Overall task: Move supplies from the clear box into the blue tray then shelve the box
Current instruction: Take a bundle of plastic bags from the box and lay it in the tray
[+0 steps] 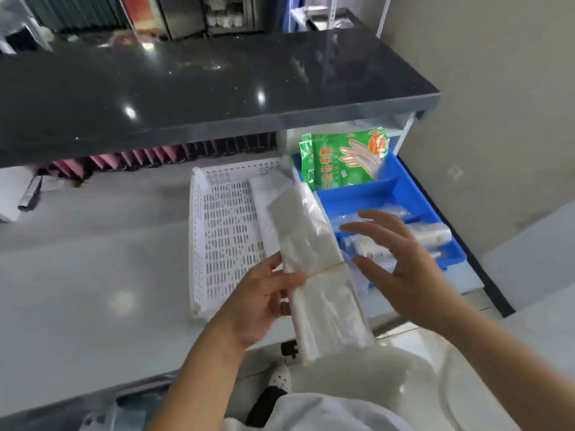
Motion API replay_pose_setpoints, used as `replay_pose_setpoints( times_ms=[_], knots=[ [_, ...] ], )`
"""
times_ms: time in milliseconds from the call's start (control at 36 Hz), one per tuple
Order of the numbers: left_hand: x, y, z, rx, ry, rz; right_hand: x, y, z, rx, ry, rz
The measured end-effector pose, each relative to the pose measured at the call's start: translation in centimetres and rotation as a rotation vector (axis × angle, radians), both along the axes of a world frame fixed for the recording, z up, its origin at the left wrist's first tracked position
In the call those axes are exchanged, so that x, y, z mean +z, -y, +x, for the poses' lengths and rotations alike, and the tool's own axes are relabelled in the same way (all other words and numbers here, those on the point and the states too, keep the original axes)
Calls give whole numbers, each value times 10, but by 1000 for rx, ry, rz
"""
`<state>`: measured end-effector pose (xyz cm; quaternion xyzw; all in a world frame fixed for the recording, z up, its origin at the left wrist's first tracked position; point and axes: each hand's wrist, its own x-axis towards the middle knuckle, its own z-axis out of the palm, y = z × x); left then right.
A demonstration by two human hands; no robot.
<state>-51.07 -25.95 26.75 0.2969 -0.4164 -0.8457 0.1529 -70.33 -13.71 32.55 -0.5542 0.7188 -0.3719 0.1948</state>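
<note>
Shelf of dark speckled stone overhangs the table. A white perforated basket lies beside the blue tray, where a green glove packet leans. My left hand has its grip clamped on a banded stack of clear plastic bags, tilted over the basket's edge. My right hand hovers over the tray, fingers spread apart.
</note>
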Motion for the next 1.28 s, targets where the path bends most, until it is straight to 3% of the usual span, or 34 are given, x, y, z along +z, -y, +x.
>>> replay_pose_setpoints(
  times_ms=[167, 278, 500, 583, 667, 917, 1056, 1167, 1278],
  knots=[
    [5, 41, -22, -250, -81, 14, 27, 16, -35, 222, -673, 167],
    [8, 47, -34, -411, -84, 46, 29, 25, -46, 315, -840, 16],
    [11, 41, -53, -553, -253, 439, 24, 35, -71, 438, -797, -175],
    [7, 38, -63, -552, -165, 341, 22, 39, -83, 448, -743, -183],
    [6, 33, -75, -588, -229, 466, 22, 41, -97, 478, -705, -196],
    [20, 44, -126, -359, 126, 13, 23, 41, -175, 533, -788, -229],
    [72, 58, -146, -165, 351, -426, 14, 51, -221, 492, -834, -230],
    [115, 42, -163, -227, 500, -796, 7, 59, -247, 500, -854, -225],
    [120, -2, -190, -432, 969, -1326, -2, 73, -259, 471, -806, -151]
  ],
)
